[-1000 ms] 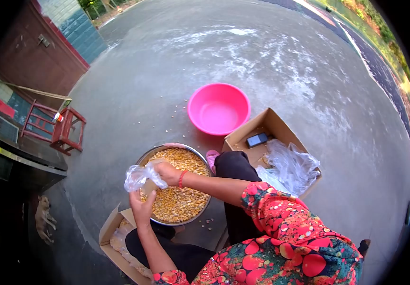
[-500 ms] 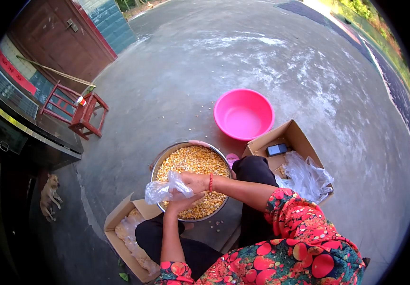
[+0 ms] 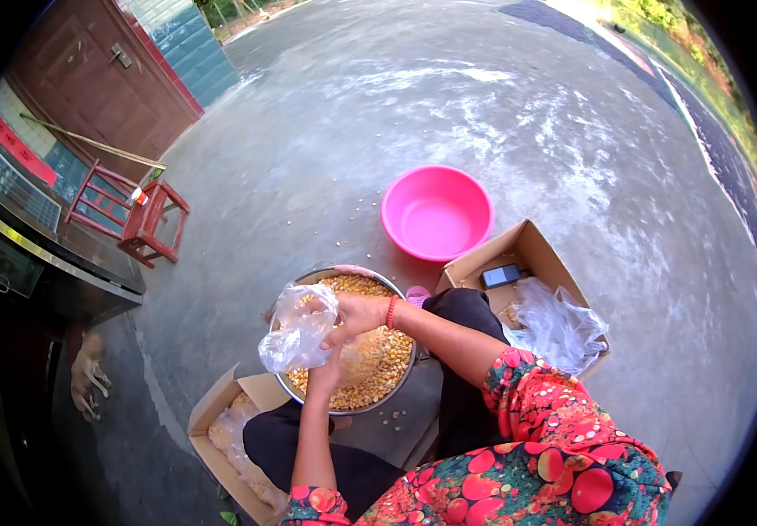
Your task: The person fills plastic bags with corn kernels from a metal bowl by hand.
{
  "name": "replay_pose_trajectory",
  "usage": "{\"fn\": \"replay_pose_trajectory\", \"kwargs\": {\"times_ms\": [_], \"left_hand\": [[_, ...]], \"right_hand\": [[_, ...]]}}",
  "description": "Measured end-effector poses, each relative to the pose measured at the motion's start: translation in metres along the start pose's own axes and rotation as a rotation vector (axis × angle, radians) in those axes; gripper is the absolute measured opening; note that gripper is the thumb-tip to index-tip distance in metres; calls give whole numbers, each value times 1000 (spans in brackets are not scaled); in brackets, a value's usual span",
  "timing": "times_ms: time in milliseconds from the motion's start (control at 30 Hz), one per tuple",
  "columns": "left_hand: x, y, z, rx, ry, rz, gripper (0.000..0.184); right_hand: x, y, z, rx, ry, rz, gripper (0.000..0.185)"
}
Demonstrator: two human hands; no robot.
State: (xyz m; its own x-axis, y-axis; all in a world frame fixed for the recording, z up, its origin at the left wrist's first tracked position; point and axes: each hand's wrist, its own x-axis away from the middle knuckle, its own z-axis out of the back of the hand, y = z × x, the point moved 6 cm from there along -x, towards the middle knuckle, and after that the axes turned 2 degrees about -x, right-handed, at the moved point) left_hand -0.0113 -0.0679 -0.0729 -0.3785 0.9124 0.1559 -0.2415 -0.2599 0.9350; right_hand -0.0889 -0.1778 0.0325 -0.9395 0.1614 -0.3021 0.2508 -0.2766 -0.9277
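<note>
Over a wide metal basin [image 3: 411,346] of yellow corn kernels [image 3: 387,359], both my hands grip a clear plastic bag [image 3: 295,337]. My right hand [image 3: 356,317], with a red bracelet at its wrist, closes on the bag's upper part from the right. Below it, my left hand [image 3: 326,373] closes around the bag from the near side. The bag's top puffs out to the left of my fingers. A fuller part, pale orange inside, hangs between my hands and the kernels; its contents are too blurred to name.
Beyond the basin stands a pink tub [image 3: 437,215]. At right, a cardboard box [image 3: 562,267] holds a dark phone-like device [image 3: 500,276] and plastic bags [image 3: 558,324]. Another cardboard box [image 3: 207,430] with filled bags is at left. A dog [image 3: 89,377] lies near a red chair [image 3: 146,223].
The bag's top has puffed out wider, and a filled part of it now shows below my right hand. My left hand has moved slightly lower relative to the right. The view has shifted a little.
</note>
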Motion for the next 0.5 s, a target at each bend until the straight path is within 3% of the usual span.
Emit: {"fn": "replay_pose_trajectory", "kwargs": {"times_ms": [100,167,200,300,367,500], "left_hand": [[-3,-5,10,81,-14,93,33],[3,10,27,10,243,-20,31],[7,25,26,-23,300,-4,30],[11,54,25,-112,222,-78,33],[12,37,29,-115,397,-159,31],[11,39,34,-104,371,-183,28]], "right_hand": [[5,13,-6,208,-120,-45,70],[14,31,-14,605,-219,-206,76],[16,48,-19,662,-261,-270,81],[14,59,-33,653,-325,-385,88],[11,63,-36,647,-255,-329,88],[11,59,-38,587,-356,-409,93]]}}
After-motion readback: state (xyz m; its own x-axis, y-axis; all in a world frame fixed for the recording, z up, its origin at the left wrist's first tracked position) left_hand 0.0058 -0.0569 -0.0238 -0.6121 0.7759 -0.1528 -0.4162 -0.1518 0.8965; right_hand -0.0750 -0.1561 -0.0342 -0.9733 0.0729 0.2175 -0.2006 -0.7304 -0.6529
